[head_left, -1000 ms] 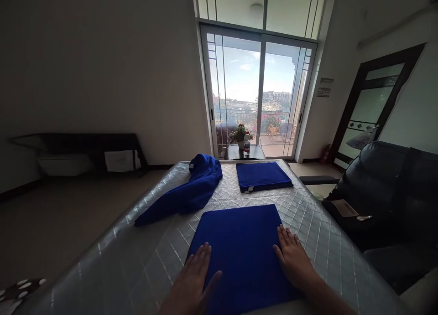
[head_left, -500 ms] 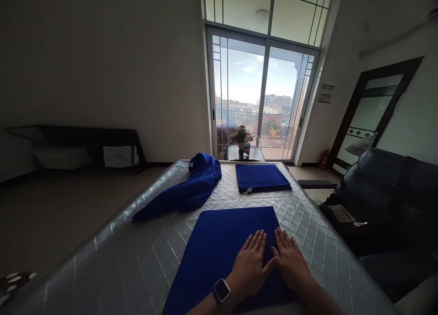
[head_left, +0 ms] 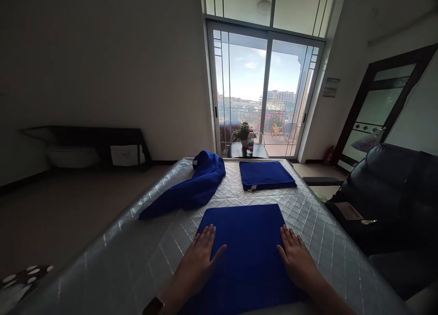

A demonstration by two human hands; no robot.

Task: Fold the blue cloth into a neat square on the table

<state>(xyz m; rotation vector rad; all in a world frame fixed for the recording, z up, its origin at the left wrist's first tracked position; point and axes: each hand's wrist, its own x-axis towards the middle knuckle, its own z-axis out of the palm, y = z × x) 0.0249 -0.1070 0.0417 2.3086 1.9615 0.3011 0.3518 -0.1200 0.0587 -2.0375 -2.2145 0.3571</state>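
A blue folded cloth lies flat in front of me on a silver quilted table cover. My left hand rests flat on the cloth's left edge, thumb stretched out from the fingers. Against the right edge lies my right hand, also flat with its thumb apart. Neither hand grips anything. Farther off, at the right, is a second neatly folded blue cloth with a small white tag. A crumpled blue cloth is bunched at the far left of the cover.
Beyond the table's far edge stands a small dark table with a potted plant and a bottle. A black sofa flanks the right side. On the left floor, a low dark bench stands against the wall.
My left hand has slid left across the cloth, from beside the right hand to the opposite edge. My right hand stays near the right edge. The view has shifted slightly.
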